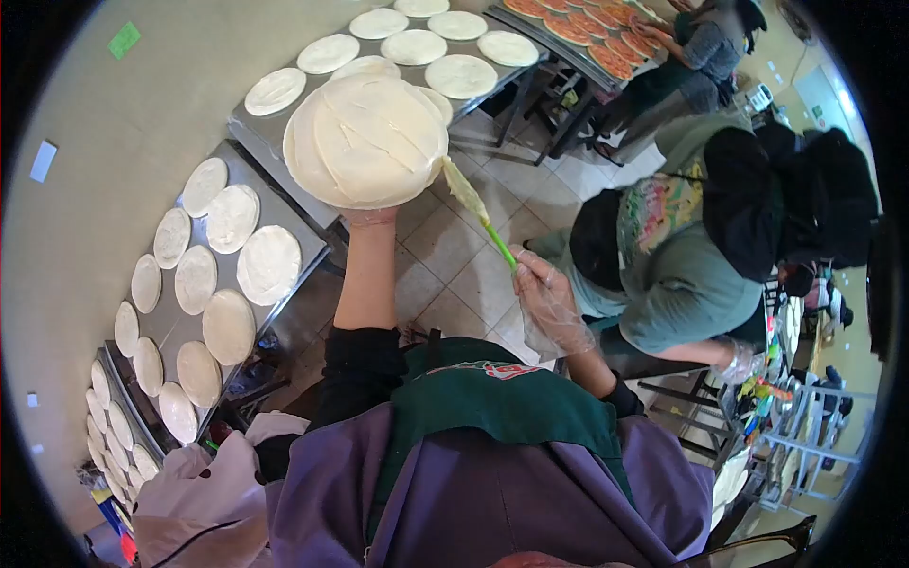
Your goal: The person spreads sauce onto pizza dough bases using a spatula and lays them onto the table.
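My left hand [369,216] holds up a small stack of round flat pizza bases [365,142]; its fingers are hidden underneath. Pale cream-coloured spread with streaks covers the top base. In a clear plastic glove, my right hand [544,293] is closed around the green handle of a spatula [499,244]. The spatula's blade is coated in the same pale spread, and its tip is at the right edge of the stack.
Metal tables [180,327] on the left and ahead bear rows of pale round bases. Red-topped bases [592,28] lie on a table at the far right. A co-worker in a grey-green top [653,237] stands close on my right; another person [705,52] works farther back.
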`<state>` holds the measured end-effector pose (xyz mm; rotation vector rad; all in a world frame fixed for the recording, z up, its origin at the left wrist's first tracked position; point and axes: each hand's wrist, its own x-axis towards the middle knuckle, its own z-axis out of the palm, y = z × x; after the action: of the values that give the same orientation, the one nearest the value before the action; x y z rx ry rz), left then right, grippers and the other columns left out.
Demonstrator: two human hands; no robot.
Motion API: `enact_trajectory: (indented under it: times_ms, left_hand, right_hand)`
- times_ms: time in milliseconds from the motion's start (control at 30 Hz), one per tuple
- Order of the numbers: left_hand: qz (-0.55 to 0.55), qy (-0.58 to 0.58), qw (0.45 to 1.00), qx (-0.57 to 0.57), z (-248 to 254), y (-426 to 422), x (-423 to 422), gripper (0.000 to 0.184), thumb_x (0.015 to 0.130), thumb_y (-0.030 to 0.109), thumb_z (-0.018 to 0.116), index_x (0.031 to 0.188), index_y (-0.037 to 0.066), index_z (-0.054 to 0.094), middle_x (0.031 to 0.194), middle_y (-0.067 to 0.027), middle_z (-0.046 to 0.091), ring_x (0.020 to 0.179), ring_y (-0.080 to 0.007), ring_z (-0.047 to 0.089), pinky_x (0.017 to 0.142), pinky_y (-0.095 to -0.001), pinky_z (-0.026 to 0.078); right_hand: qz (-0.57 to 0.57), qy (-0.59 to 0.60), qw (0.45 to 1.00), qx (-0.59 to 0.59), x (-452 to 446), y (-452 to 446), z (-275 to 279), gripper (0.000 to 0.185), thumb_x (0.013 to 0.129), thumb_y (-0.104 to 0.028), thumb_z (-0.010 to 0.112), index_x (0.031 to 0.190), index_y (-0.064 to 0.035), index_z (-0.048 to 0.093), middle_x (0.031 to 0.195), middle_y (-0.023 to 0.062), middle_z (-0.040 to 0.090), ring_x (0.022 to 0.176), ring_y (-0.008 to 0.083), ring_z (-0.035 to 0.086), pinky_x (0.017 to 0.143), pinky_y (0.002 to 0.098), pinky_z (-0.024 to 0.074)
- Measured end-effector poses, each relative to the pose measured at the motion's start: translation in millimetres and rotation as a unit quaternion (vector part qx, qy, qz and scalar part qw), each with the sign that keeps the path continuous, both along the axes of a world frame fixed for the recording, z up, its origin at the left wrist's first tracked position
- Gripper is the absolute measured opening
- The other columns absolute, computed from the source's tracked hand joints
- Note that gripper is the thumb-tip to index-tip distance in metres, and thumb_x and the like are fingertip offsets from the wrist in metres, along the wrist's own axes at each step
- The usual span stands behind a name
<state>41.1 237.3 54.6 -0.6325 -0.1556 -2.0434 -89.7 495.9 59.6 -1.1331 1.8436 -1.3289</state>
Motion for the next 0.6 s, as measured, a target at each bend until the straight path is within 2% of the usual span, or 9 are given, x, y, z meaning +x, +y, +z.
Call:
enact_trajectory:
  times_ms: [67, 133, 167, 267, 367, 433, 500, 567, 600]
  left_hand:
    - [0.001, 0.022, 1.000, 0.001, 5, -20, 8, 0.068, 0.090, 0.059, 0.034, 0.142, 0.016, 0.030, 0.146, -0.0100, 0.033, 0.133, -0.0343, 0.032, 0.108, -0.0548, 0.027]
    - [0.120, -0.135, 0.983, 0.030, 3, -34, 21, 0.067, 0.090, 0.054, 0.041, 0.142, 0.013, 0.029, 0.143, -0.0100, 0.037, 0.129, -0.0313, 0.039, 0.105, -0.0492, 0.035]
    - [0.128, -0.134, 0.982, 0.032, 1, -42, 27, 0.067, 0.090, 0.054, 0.041, 0.142, 0.013, 0.029, 0.143, -0.0100, 0.037, 0.129, -0.0313, 0.039, 0.105, -0.0492, 0.035]
    - [0.132, -0.171, 0.976, 0.034, -6, -56, 41, 0.066, 0.091, 0.053, 0.041, 0.142, 0.013, 0.030, 0.142, -0.0100, 0.038, 0.128, -0.0308, 0.041, 0.105, -0.0486, 0.036]
    - [0.128, -0.206, 0.969, 0.037, -16, -65, 53, 0.065, 0.091, 0.051, 0.041, 0.142, 0.013, 0.030, 0.141, -0.0100, 0.039, 0.126, -0.0303, 0.042, 0.104, -0.0479, 0.038]
    - [0.126, -0.232, 0.964, 0.040, -21, -73, 57, 0.064, 0.091, 0.051, 0.041, 0.141, 0.013, 0.031, 0.140, -0.0101, 0.040, 0.126, -0.0300, 0.043, 0.103, -0.0475, 0.038]
    - [0.123, -0.257, 0.958, 0.042, -26, -77, 55, 0.063, 0.092, 0.050, 0.042, 0.141, 0.013, 0.031, 0.140, -0.0101, 0.041, 0.125, -0.0297, 0.043, 0.102, -0.0471, 0.039]
    - [0.117, -0.283, 0.951, 0.044, -32, -74, 56, 0.062, 0.092, 0.049, 0.042, 0.141, 0.012, 0.031, 0.139, -0.0101, 0.041, 0.124, -0.0294, 0.044, 0.102, -0.0466, 0.040]
    - [0.114, -0.296, 0.947, 0.045, -35, -76, 51, 0.062, 0.092, 0.049, 0.042, 0.141, 0.012, 0.031, 0.139, -0.0101, 0.042, 0.124, -0.0292, 0.045, 0.102, -0.0464, 0.040]
  right_hand:
    - [0.036, -0.080, 0.996, 0.020, 11, -14, 2, 0.029, 0.094, -0.013, 0.049, 0.119, -0.0001, 0.057, 0.079, 0.0003, 0.053, 0.070, 0.0062, 0.048, 0.062, 0.0215, 0.0415]
    - [0.072, -0.067, 0.994, 0.047, 19, -26, 18, 0.029, 0.094, -0.013, 0.049, 0.119, 0.0004, 0.057, 0.079, 0.0001, 0.053, 0.069, 0.0064, 0.047, 0.061, 0.0217, 0.0412]
    - [0.100, -0.054, 0.991, 0.074, 20, -32, 24, 0.030, 0.094, -0.012, 0.049, 0.120, 0.0008, 0.056, 0.079, 0.0000, 0.053, 0.068, 0.0066, 0.047, 0.060, 0.0220, 0.0410]
    - [0.127, -0.106, 0.985, 0.052, 14, -48, 25, 0.031, 0.095, -0.013, 0.048, 0.121, 0.0016, 0.055, 0.074, -0.0009, 0.050, 0.066, 0.0065, 0.045, 0.058, 0.0214, 0.0394]
    - [0.114, -0.164, 0.979, 0.050, 6, -68, 29, 0.031, 0.096, -0.015, 0.048, 0.122, 0.0002, 0.054, 0.073, -0.0006, 0.050, 0.064, 0.0056, 0.044, 0.055, 0.0196, 0.0375]
    - [0.049, -0.151, 0.985, 0.065, 5, -89, 43, 0.032, 0.096, -0.016, 0.048, 0.123, 0.0011, 0.052, 0.076, 0.0000, 0.051, 0.064, 0.0050, 0.045, 0.055, 0.0183, 0.0365]
    - [0.045, -0.136, 0.988, 0.065, 2, -112, 44, 0.032, 0.096, -0.016, 0.048, 0.124, 0.0003, 0.051, 0.076, 0.0000, 0.051, 0.065, 0.0047, 0.045, 0.055, 0.0175, 0.0365]
    - [0.032, -0.140, 0.990, 0.009, -5, -137, 36, 0.032, 0.096, -0.016, 0.048, 0.123, 0.0002, 0.052, 0.074, -0.0009, 0.050, 0.064, 0.0056, 0.045, 0.055, 0.0184, 0.0369]
    - [0.040, -0.100, 0.994, 0.000, -6, -151, 38, 0.031, 0.096, -0.016, 0.048, 0.121, 0.0003, 0.053, 0.073, -0.0004, 0.049, 0.065, 0.0068, 0.046, 0.057, 0.0205, 0.0386]
